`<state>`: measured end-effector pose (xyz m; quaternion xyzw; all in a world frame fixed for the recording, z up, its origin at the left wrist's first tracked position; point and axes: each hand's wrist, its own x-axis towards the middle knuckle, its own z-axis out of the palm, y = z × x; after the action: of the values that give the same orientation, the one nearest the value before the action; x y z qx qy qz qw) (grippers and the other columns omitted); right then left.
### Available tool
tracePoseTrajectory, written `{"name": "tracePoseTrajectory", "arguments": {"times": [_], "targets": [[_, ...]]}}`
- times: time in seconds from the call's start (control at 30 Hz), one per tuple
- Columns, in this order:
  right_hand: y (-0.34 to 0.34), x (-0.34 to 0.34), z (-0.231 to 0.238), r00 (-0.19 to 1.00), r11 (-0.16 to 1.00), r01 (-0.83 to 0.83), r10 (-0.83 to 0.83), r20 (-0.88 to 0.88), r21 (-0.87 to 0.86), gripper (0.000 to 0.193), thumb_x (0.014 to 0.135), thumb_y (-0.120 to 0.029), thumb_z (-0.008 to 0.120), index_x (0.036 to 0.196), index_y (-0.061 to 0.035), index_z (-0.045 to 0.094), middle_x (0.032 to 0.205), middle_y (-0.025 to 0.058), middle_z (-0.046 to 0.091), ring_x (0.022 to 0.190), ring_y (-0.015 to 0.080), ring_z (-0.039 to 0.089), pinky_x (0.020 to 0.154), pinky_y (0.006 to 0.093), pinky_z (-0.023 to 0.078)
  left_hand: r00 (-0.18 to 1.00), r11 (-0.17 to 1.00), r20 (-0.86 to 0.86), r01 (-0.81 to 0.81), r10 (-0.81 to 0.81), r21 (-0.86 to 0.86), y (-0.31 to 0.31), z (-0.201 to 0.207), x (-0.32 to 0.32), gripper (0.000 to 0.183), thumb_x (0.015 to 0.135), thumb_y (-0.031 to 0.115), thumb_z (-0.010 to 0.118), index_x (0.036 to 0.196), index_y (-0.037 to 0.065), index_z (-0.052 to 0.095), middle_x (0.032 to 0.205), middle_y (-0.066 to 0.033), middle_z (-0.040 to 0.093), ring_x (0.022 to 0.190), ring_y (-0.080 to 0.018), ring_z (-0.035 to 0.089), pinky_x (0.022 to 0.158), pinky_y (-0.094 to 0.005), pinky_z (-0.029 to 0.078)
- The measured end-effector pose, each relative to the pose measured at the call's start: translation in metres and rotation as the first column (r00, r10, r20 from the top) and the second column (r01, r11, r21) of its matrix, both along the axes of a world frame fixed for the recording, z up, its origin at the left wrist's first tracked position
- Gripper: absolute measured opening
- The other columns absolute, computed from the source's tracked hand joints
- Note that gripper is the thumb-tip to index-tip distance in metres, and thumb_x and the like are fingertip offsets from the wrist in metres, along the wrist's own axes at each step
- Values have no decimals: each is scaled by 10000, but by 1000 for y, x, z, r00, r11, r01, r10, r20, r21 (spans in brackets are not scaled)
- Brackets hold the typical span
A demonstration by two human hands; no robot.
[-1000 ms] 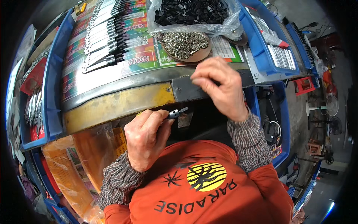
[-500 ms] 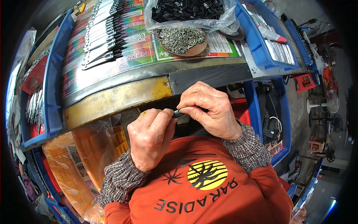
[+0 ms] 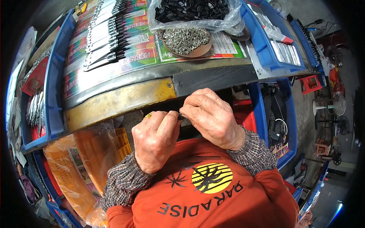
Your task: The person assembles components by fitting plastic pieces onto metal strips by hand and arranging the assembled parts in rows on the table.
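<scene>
My left hand [image 3: 155, 138] and my right hand [image 3: 213, 118] meet fingertip to fingertip in front of the bench edge, above my lap. Between their pinched fingers is a small dark piece [image 3: 180, 117], mostly covered, so its kind does not show. A ring sits on a finger of my left hand. On the bench beyond lie a heap of small shiny metal pins [image 3: 185, 40] in a round shallow dish, a clear bag of small black parts [image 3: 190, 10], and a row of flat silvery strips with black ends [image 3: 102, 38].
The bench's front edge [image 3: 125, 99] runs just beyond my hands. Blue bins [image 3: 57, 76] stand at the left; another blue bin [image 3: 280, 49] at the right holds pale flat pieces. Below are an orange crate [image 3: 91, 155] under plastic and a blue bin [image 3: 291, 125] with dark items.
My right hand has turned and dropped slightly, its fingers closing further over the dark piece, which shows less now. My left hand has barely moved.
</scene>
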<state>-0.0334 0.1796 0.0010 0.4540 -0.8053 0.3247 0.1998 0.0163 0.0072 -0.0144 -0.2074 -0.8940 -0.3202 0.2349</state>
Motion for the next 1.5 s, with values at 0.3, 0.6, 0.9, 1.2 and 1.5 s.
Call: {"name": "tracePoseTrajectory", "arguments": {"times": [0.3, 0.6, 0.9, 1.2, 1.5], "targets": [[5, 8, -9, 990, 995, -13, 26, -137, 97, 323, 672, -69, 636, 967, 63, 616, 956, 147, 601, 883, 291, 607, 719, 370, 542, 999, 1000, -53, 13, -13, 10, -2, -3, -1, 235, 678, 13, 699, 895, 23, 607, 737, -78, 578, 591, -233, 580, 512, -325, 476], [7, 0, -20, 999, 996, -37, 38, 16, -79, 320, 699, -67, 718, 994, 26, 638, 940, 121, 625, 823, 277, 631, 722, 351, 542, 999, 1000, -44, -13, 14, 28, 2, -2, -5, 243, 673, -34, 710, 897, 15, 627, 753, -101, 610, 632, -253, 610, 537, -337, 478], [13, -52, 5, 976, 976, 209, -212, -53, -63, 225, 698, -14, 725, 914, -37, 665, 862, 91, 636, 833, 281, 600, 746, 377, 487, 995, 999, -92, -40, 40, -1, -4, 5, -15, 246, 663, 14, 715, 887, 29, 615, 722, -83, 575, 568, -241, 572, 500, -342, 469], [4, -82, -4, 948, 951, 305, -300, -103, 46, 245, 679, -15, 715, 916, -33, 660, 920, 71, 599, 960, 276, 539, 801, 370, 474, 998, 998, -8, -63, 63, -4, -18, 1, -12, 245, 665, 3, 707, 883, 25, 600, 712, -101, 555, 590, -264, 565, 514, -360, 450], [4, -93, -25, 925, 944, 330, -322, -203, 4, 65, 703, -102, 616, 682, -58, 573, 792, 70, 556, 848, 253, 539, 704, 346, 490, 986, 989, 85, -141, 143, -35, -14, 1, -12, 177, 731, -22, 691, 891, 23, 631, 753, -135, 604, 649, -281, 605, 586, -347, 484]]}}
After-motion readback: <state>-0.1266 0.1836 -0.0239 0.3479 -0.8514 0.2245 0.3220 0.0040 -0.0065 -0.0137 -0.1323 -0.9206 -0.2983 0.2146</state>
